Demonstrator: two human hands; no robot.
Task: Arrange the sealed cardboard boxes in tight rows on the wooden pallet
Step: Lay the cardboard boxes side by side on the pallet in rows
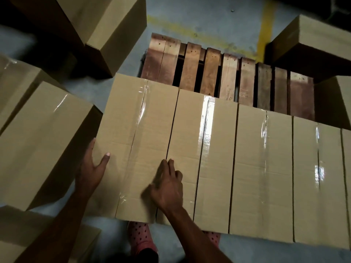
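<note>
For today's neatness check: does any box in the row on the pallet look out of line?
Yes. The leftmost box sticks out further at both ends than its neighbour, so the row's edges are stepped. The left hand and right hand are on it.

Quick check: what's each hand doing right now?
Left hand: open, pressing the leftmost box's side.
Right hand: open, resting on its top.

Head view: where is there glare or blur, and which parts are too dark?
Head view: glare on the clear tape of the second box; motion blur smears the right hand, while the left hand looks sharper; the top left corner and the gaps between the pallet slats are dark.
</note>
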